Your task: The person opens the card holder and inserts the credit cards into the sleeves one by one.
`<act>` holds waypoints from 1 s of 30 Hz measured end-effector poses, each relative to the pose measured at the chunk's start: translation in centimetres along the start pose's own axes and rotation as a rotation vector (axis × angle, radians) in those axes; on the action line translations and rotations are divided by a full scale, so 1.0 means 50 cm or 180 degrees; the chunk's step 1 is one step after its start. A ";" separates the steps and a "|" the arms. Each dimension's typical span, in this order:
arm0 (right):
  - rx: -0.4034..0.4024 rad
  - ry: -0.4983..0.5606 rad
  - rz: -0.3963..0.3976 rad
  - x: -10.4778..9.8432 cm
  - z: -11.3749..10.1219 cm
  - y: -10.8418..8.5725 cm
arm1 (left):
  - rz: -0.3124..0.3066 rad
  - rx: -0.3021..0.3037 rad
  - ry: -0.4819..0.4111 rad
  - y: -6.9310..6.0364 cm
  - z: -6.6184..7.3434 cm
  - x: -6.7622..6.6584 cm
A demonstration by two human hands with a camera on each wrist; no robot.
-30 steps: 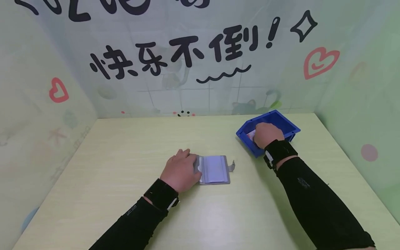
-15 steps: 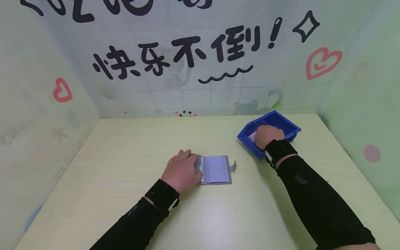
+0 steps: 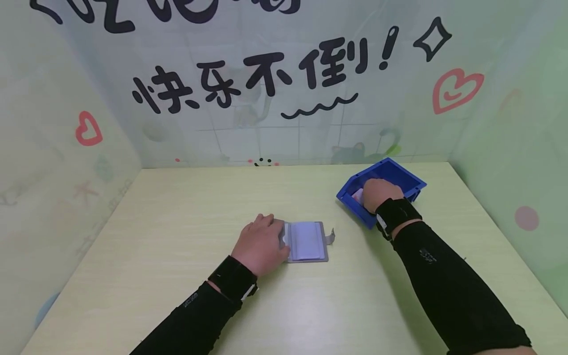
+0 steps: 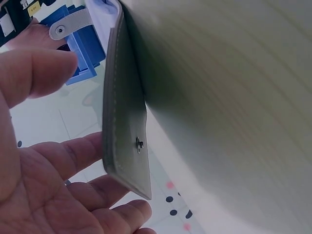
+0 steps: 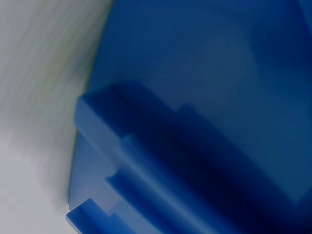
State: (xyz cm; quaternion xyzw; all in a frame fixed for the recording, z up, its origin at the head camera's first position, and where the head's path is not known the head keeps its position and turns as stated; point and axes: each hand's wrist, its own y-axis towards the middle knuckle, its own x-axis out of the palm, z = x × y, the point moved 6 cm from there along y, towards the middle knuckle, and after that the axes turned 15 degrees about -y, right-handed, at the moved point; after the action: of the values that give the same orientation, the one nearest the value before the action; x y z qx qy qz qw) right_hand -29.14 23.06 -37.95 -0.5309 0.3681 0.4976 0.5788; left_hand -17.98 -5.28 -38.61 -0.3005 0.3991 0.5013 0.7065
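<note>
An open grey card holder (image 3: 307, 241) with clear sleeves and a snap strap lies on the table. My left hand (image 3: 261, 245) rests at its left cover; in the left wrist view the fingers of the left hand (image 4: 63, 180) lie relaxed against the cover (image 4: 127, 131), which stands tilted with its metal snap showing. My right hand (image 3: 380, 194) reaches into a blue bin (image 3: 412, 186), its fingers hidden. A pinkish card-like item (image 3: 357, 195) shows beside it. The right wrist view holds only the blue bin wall (image 5: 204, 63), no hand.
The pale wooden table (image 3: 177, 207) carries the bin at its back right. A printed backdrop (image 3: 248, 143) with black characters rises behind and at both sides.
The left hand has shifted very slightly over the card holder's left cover. The right hand stays inside the bin, and the bin has tipped or slid slightly toward me.
</note>
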 end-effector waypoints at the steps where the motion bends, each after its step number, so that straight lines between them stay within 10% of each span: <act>1: 0.0005 -0.0004 -0.0002 0.000 0.000 0.001 | -0.0005 -0.0007 0.0003 0.000 0.001 0.001; 30: -0.0034 0.0660 0.0132 -0.026 0.020 0.006 | 0.0017 0.0048 -0.0088 0.011 0.023 -0.001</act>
State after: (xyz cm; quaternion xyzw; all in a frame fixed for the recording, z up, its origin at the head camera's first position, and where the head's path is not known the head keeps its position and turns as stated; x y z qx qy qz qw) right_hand -29.82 23.79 -36.63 -0.5748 0.4344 0.4538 0.5244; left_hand -18.23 -4.19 -38.02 -0.2871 0.3939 0.5043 0.7128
